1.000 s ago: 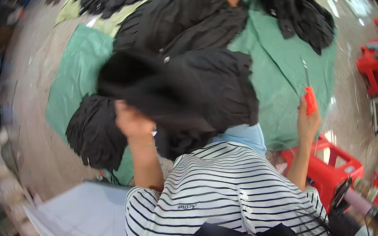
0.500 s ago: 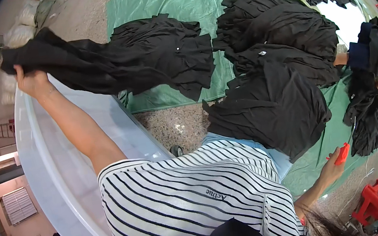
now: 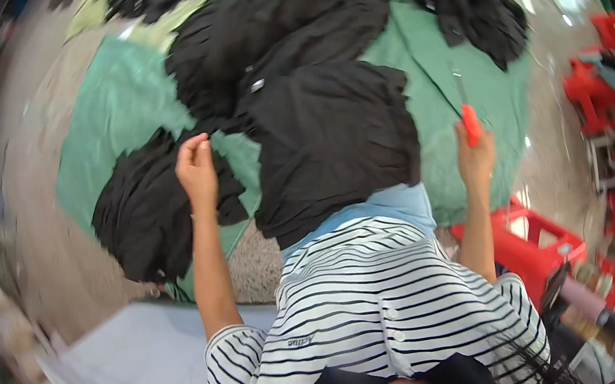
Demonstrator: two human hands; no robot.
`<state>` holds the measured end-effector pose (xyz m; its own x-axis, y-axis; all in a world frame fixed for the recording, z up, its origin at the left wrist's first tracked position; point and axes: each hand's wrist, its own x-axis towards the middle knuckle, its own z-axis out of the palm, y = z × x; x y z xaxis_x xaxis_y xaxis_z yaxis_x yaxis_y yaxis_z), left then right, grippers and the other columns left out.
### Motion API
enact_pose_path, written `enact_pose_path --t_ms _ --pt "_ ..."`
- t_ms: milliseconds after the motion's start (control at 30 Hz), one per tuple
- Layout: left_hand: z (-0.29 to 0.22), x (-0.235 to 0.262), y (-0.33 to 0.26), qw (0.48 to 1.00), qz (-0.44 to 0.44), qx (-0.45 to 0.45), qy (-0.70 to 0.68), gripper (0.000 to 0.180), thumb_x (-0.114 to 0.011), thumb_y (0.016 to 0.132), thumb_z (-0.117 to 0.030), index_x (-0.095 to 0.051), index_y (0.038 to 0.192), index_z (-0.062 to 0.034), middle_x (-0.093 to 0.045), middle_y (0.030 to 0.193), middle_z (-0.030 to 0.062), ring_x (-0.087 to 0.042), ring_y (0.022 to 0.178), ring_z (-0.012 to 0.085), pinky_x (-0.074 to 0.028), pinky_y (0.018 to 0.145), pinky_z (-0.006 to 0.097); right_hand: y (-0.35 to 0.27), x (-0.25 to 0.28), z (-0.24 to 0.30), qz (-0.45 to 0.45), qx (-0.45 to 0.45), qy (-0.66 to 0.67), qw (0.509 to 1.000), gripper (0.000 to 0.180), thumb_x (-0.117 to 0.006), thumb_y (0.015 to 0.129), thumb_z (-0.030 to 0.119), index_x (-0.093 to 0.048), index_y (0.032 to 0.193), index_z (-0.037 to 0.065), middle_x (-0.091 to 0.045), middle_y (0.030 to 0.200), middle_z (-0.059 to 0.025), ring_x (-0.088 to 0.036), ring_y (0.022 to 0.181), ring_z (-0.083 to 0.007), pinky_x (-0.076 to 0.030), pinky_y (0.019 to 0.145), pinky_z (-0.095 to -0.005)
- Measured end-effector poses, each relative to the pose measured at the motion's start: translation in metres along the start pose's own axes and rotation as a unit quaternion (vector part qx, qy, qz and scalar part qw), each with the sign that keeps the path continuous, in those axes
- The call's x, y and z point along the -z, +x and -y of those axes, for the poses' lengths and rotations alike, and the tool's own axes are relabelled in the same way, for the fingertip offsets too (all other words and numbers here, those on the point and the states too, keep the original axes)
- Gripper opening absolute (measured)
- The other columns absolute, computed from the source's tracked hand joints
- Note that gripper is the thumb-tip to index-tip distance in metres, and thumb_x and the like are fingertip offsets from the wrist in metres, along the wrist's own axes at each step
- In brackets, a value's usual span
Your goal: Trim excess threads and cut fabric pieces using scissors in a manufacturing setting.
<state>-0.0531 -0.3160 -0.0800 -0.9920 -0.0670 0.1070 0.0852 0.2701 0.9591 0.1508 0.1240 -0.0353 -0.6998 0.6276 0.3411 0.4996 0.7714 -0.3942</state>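
- Seen from the head camera, facing over the lap again after a turn leftward half a second ago.
- Has let go, with the left hand (image 3: 198,178), of a black garment stretched out to the left half a second ago; looks empty now, fingers curled together, close beside black cloth, though impossible to tell whether touching it.
- Appears to have left that garment on the ruffled heap of black garments (image 3: 146,216) just outside the left hand; suggests one piece set aside and one hand freed.
- Gripping, in the right hand (image 3: 476,159), a red-handled tool (image 3: 472,128), smooth-looking in the handle, slim and metallic in the shaft, pointing away from the body; held just so throughout the last second.
- Find between both hands a stack of black garments (image 3: 335,140): soft, matte, faintly creased, roughly square, uneven along the edges, resting over light-blue trousers (image 3: 399,207).
- Note beyond the hands a rounded, pleated-looking mound of black clothing (image 3: 259,28), and under it creased, slightly glossy green sheeting (image 3: 105,115).
- Notice nearer the body, below the left hand, a smooth white tub (image 3: 133,353); below the right, a hard red plastic stool (image 3: 565,242).
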Motion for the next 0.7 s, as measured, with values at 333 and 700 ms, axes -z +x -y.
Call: enact_pose_path --t_ms 333,700 --pt "-0.116 -0.174 -0.099 0.844 0.334 -0.383 0.171 0.031 -0.074 0.075 -0.015 -0.064 0.103 -0.0076 -0.056 0.110 0.0108 -0.056 0.098 0.0306 -0.043 0.085 0.042 -0.031 -0.006 -0.003 0.169 -0.242 0.184 0.938 0.060 -0.079 0.077 0.037 -0.058 0.126 0.010 -0.071 0.091 -0.0146 -0.070 0.085 -0.0253 -0.052 0.073 -0.0369" --pt "-0.114 -0.188 0.007 0.857 0.218 -0.367 0.287 0.055 -0.072 0.074 -0.015 -0.054 0.126 -0.0114 -0.047 0.136 0.0150 -0.040 0.129 0.0362 -0.033 0.105 0.046 -0.044 -0.002 -0.009 0.119 -0.212 0.354 0.903 0.049 -0.066 0.078 -0.001 -0.055 0.125 0.007 -0.068 0.106 -0.0122 -0.066 0.096 -0.0196 -0.050 0.081 -0.0315"
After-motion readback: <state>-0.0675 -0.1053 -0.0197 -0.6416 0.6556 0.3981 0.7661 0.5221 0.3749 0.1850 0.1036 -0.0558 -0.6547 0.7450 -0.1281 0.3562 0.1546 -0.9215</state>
